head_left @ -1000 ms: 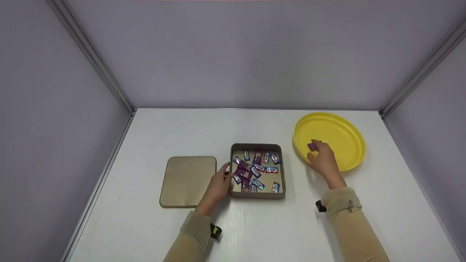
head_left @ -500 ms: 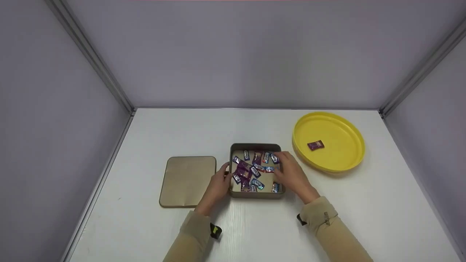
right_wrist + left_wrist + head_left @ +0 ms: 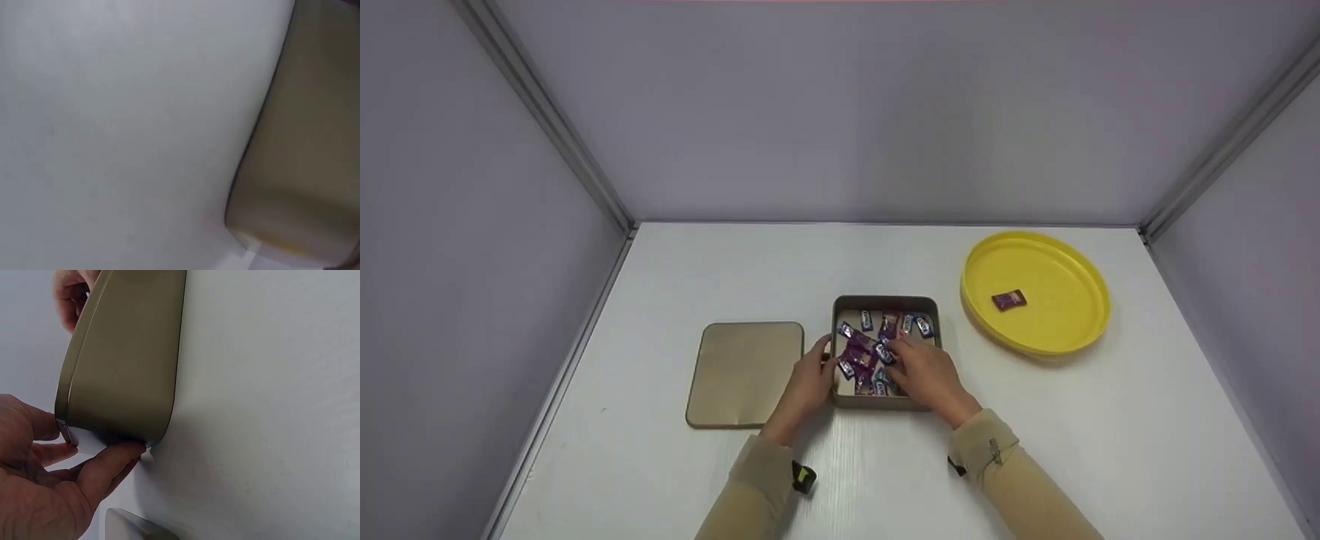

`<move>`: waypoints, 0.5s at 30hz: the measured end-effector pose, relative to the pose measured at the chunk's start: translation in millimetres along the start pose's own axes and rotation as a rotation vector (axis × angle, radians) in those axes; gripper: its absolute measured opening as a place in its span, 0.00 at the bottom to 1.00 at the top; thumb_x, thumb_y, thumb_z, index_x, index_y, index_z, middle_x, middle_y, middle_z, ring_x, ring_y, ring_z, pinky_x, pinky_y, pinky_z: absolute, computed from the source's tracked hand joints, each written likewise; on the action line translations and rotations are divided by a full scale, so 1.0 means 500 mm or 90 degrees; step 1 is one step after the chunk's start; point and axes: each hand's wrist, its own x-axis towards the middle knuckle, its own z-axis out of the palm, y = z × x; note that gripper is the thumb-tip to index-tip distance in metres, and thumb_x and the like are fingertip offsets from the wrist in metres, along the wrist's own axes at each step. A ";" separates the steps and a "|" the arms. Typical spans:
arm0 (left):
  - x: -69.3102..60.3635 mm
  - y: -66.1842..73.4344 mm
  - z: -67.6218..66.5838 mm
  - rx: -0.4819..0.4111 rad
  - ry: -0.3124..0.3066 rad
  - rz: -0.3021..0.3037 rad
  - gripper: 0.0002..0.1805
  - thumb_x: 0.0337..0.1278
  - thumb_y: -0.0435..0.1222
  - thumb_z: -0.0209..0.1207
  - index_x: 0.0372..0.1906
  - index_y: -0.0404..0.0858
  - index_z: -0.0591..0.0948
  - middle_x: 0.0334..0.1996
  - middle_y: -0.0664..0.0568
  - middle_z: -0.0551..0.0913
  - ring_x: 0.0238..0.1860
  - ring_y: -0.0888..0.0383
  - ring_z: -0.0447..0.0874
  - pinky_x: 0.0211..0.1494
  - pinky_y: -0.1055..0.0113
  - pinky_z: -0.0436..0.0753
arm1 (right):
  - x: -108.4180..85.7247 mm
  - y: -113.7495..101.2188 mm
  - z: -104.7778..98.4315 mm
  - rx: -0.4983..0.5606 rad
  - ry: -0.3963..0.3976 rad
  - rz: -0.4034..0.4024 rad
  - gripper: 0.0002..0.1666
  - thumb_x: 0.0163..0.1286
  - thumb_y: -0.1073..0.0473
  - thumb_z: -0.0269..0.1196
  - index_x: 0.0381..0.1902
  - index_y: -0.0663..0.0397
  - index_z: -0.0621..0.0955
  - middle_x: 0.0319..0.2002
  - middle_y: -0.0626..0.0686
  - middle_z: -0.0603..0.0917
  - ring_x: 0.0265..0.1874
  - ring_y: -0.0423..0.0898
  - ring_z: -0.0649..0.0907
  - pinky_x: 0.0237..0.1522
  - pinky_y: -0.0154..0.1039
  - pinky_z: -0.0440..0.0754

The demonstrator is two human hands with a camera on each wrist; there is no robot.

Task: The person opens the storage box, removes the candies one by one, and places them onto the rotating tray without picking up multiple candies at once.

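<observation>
A gold square tin stands on the table with several small wrapped candies in it, some purple, some blue and white. My left hand grips the tin's left wall; in the left wrist view the fingers touch near the rim and the thumb lies low on the side. My right hand reaches over the tin's right side, thumb and forefinger apart above candies in the middle. It hides the candies beneath it. The right wrist view shows mostly the tin's side.
The gold lid lies flat left of the tin, beneath the left wrist. One purple candy lies in a round yellow tray at the back right. Grey panels enclose the white table.
My right hand has released a purple candy into the yellow tray, moved left to the tin, and come further in over its middle. The left hand has stayed at the tin.
</observation>
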 end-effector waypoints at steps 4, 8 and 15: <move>0.000 -0.004 -0.006 0.000 -0.007 0.013 0.25 0.75 0.32 0.46 0.73 0.32 0.62 0.57 0.34 0.77 0.54 0.44 0.78 0.55 0.50 0.78 | 0.003 -0.003 0.005 -0.034 -0.028 -0.003 0.18 0.62 0.50 0.71 0.47 0.52 0.83 0.38 0.48 0.84 0.35 0.47 0.83 0.40 0.46 0.80; -0.001 -0.008 -0.015 -0.022 -0.022 0.010 0.26 0.76 0.33 0.44 0.74 0.33 0.61 0.56 0.34 0.77 0.53 0.45 0.78 0.55 0.50 0.77 | 0.007 -0.009 0.006 -0.046 -0.050 0.012 0.18 0.60 0.49 0.72 0.45 0.51 0.84 0.36 0.47 0.84 0.33 0.46 0.82 0.41 0.48 0.79; -0.004 -0.005 -0.025 -0.117 -0.043 -0.053 0.27 0.75 0.34 0.43 0.75 0.38 0.61 0.58 0.34 0.75 0.52 0.46 0.77 0.49 0.54 0.78 | 0.014 -0.015 0.008 -0.056 -0.089 0.040 0.13 0.58 0.50 0.74 0.37 0.48 0.86 0.31 0.45 0.84 0.29 0.45 0.81 0.37 0.47 0.77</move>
